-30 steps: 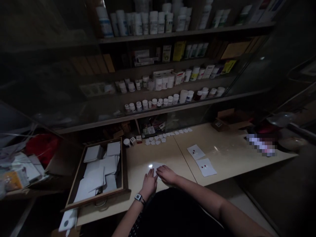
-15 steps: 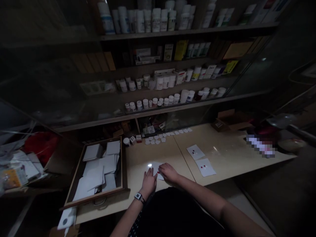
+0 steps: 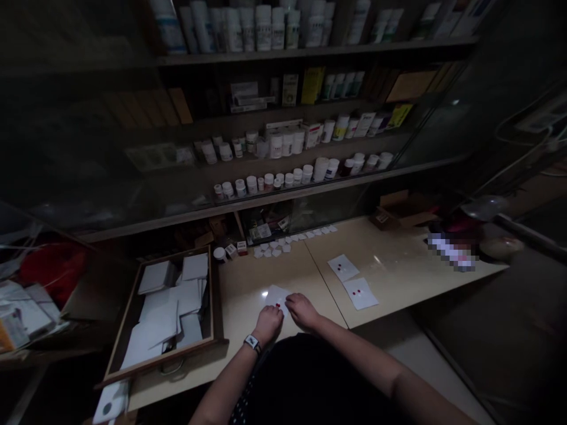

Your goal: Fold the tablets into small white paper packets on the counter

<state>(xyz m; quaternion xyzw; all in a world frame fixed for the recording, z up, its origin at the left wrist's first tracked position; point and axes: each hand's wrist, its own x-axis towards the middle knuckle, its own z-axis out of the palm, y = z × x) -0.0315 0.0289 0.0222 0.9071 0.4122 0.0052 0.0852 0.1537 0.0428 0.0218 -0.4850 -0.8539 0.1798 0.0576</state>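
Observation:
A white square of paper (image 3: 275,293) lies on the counter in front of me with small red pills (image 3: 277,305) on it. My left hand (image 3: 269,322), with a watch (image 3: 252,342) at its wrist, has its fingers curled and closed on the paper's near edge. At the right corner, my right hand (image 3: 302,309) pinches the same sheet between closed fingers. Two more paper squares, an upper one (image 3: 343,268) and a lower one (image 3: 365,298), lie flat to the right, each with red pills on it.
A wooden drawer (image 3: 214,295) full of white paper sits at the left. Small folded white packets (image 3: 277,252) line the counter's back. Shelves of white bottles (image 3: 281,144) rise behind. An open cardboard box (image 3: 401,209) stands at the back right.
My left fingers, spread out before, have curled in at the paper's near edge. My right hand stays at the right corner. The whole view has shifted slightly.

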